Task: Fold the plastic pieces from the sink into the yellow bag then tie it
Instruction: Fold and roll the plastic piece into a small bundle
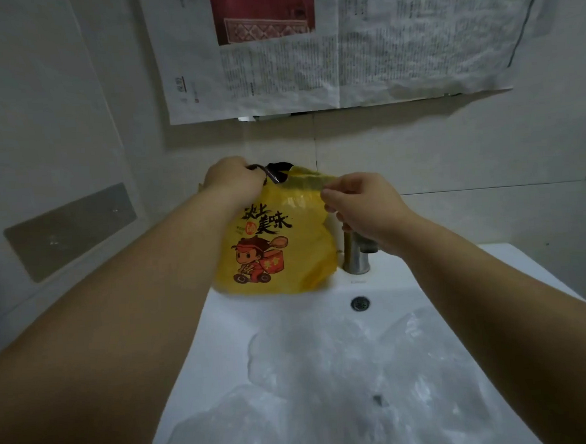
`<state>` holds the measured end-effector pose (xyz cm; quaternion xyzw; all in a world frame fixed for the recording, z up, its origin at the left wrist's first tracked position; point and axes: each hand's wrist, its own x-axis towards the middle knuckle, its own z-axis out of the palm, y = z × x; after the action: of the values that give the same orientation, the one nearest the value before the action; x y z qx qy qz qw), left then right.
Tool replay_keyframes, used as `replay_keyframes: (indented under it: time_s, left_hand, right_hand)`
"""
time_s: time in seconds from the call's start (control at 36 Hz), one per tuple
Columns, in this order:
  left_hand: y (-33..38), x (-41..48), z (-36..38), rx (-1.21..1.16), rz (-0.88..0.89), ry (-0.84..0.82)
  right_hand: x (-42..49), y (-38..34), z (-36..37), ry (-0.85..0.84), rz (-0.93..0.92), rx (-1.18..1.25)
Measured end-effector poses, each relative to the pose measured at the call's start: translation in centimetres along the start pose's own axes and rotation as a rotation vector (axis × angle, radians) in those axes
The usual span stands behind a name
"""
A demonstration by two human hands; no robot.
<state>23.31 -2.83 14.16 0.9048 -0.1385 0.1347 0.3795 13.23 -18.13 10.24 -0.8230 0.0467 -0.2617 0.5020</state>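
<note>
We see a yellow printed bag of thin plastic [279, 243] — crinkled, with a soft sheen. The clear plastic pieces [345, 373] look filmy and wrinkled. The white basin sink [391, 284] is smooth and glossy, like glazed ceramic. The round tap [355, 259] is dull brushed metal — the newspaper sheets [342, 47] are matt, creased paper.

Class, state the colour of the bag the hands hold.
The bag is yellow with a cartoon print, shown best in the head view.

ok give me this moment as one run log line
left hand: grips yellow bag top | right hand: pinches bag rim | clear plastic pieces: in sink | bag not yet tied
</note>
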Motion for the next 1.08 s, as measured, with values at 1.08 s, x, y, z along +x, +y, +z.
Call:
replay_keyframes:
  time_s: [1.08]
  left_hand:
    - [-8.2,-21.7,8.6,-0.034,-0.072,-0.527]
  right_hand:
    - [-17.7,7.9,0.0,-1.128,0.688,-0.385]
